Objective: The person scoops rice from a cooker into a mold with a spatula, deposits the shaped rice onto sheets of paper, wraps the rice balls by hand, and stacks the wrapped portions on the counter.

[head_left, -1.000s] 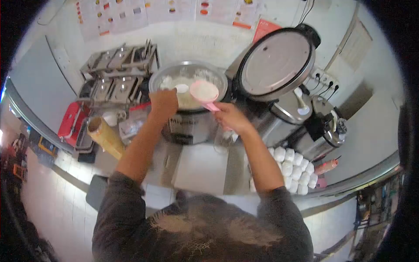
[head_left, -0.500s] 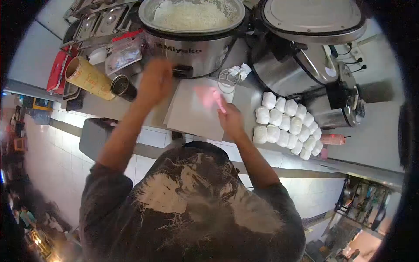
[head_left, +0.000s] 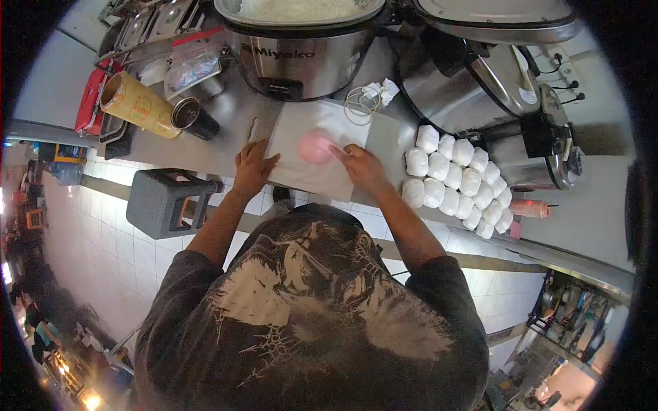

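My right hand (head_left: pixel 364 170) is closed around the handle of a pink rice paddle (head_left: pixel 316 146). The paddle's round head lies over a sheet of pale wrapping paper (head_left: pixel 312 179) on the counter; whether rice is under it is hidden. At the paper's left edge rests my left hand (head_left: pixel 253 168), its fingers apart and pointing down at the counter. A thin tan strip, perhaps a rubber band (head_left: pixel 253 129), lies just beyond that hand. To the right sit several white wrapped packets (head_left: pixel 453 175), set close together in rows.
A Miyako rice cooker (head_left: pixel 301 61) stands behind the paper with a pan of rice (head_left: pixel 295 9) on top. Another large cooker (head_left: pixel 445 85) is behind the packets. A dark cup (head_left: pixel 195 119) and a yellow cylinder (head_left: pixel 139 106) lie left. A grey stool (head_left: pixel 159 204) stands on the floor.
My left hand has come down from near the cooker to the paper's left edge. The paddle's head now lies flatter over the paper, and my right hand has shifted slightly.
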Available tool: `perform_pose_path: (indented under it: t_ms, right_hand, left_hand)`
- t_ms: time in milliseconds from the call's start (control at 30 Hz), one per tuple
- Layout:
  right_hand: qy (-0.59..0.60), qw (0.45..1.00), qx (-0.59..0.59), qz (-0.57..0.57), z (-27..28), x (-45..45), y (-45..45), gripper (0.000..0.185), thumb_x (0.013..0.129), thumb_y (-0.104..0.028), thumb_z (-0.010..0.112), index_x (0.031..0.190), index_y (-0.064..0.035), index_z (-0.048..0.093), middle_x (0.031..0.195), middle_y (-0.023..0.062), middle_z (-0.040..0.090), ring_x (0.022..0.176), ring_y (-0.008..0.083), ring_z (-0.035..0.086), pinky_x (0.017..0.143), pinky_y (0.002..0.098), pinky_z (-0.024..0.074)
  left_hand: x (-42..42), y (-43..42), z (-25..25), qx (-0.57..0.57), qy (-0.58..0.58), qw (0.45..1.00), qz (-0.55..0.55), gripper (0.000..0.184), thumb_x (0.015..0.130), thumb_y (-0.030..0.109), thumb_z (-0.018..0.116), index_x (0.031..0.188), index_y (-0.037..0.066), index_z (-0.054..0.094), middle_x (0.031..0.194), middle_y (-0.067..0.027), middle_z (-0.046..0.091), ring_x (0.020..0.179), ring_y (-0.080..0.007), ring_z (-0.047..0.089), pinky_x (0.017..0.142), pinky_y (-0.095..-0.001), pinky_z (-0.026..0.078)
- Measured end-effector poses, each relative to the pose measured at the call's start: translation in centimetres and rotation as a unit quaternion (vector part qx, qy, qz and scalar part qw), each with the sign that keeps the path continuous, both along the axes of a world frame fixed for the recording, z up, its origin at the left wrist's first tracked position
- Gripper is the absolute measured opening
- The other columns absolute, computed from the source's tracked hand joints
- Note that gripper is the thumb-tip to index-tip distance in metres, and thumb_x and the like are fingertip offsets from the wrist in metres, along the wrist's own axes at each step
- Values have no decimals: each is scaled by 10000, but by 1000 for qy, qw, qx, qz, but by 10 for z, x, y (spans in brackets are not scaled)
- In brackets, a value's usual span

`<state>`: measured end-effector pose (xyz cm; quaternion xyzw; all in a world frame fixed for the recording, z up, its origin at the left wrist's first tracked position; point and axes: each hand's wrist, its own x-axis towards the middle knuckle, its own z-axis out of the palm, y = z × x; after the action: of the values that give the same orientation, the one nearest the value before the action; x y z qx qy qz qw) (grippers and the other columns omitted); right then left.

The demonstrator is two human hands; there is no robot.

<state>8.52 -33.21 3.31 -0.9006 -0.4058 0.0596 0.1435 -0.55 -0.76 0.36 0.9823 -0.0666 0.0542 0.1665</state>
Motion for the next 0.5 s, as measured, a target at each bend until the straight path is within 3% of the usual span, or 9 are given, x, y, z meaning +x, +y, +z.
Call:
perform_pose_path:
  t_ms: [67,100,167,233,267,367,433,467,500]
  right_hand:
    - [30,969,214,-119,-4,-12,-2,588,891,-32,498,1448,-218,479,1041,139,597,900,337,613,767,444,528]
    - [29,969,215,-118,-3,-16,-5,588,891,-32,498,1448,-218,479,1041,139,597,900,337,613,767,444,528]
    - [-59,922,294,-245,0,-21,-16,619,933,-46,498,1523,-161,353,1006,171,543,919,339,581,815,441,507]
    - [-74,917,238,-310,-11,-17,-36,640,920,-35,506,1528,-148,340,1003,187,537,921,356,567,832,444,493]
    - [-88,906,178,-375,-19,-16,-47,662,907,-25,515,1533,-134,327,1000,203,532,922,373,554,848,446,478]
    - [-64,902,188,-382,-20,-16,-64,705,875,15,527,1534,-130,321,999,218,525,925,382,537,867,450,455]
    - [-69,902,199,-377,-25,-14,-70,722,864,26,530,1536,-129,314,1003,216,524,926,382,538,864,452,454]
    - [-74,903,208,-367,-28,-15,-72,739,853,37,532,1538,-128,307,1007,215,523,926,381,538,861,454,452]
    - [-73,902,210,-369,-27,-15,-74,739,853,37,532,1538,-128,307,1007,215,523,926,381,538,861,454,452]
  left_hand:
    - [4,-6,8,11,-12,1000,13,260,886,199,652,1128,239,737,1432,-107,467,1324,-334,414,1055,-513,361]
    - [5,-8,11,-45,23,999,20,238,878,174,660,1098,203,744,1412,-113,479,1272,-327,465,1025,-491,398]
    - [3,-12,10,-100,57,993,28,216,869,148,669,1068,166,750,1393,-119,491,1220,-320,517,996,-469,435]
    - [0,-18,-8,-274,20,959,65,203,857,59,658,1047,84,726,1337,-147,525,1083,-323,600,898,-429,503]
    - [-1,-19,-17,-273,21,960,62,203,857,59,658,1047,84,726,1337,-147,525,1083,-323,600,898,-429,503]
    - [0,-24,-16,-358,-5,928,98,232,847,-9,623,1063,43,692,1287,-176,555,1030,-327,625,841,-413,528]
    - [-1,-39,26,-550,96,799,223,251,850,-34,597,1081,40,663,1270,-183,561,1057,-325,624,880,-393,522]
    - [-1,-36,26,-548,97,801,221,251,850,-34,597,1081,40,663,1270,-183,561,1057,-325,624,880,-393,522]
    - [-1,-31,28,-494,93,852,148,303,826,-56,593,1104,46,658,1280,-185,549,1095,-336,602,921,-401,505]
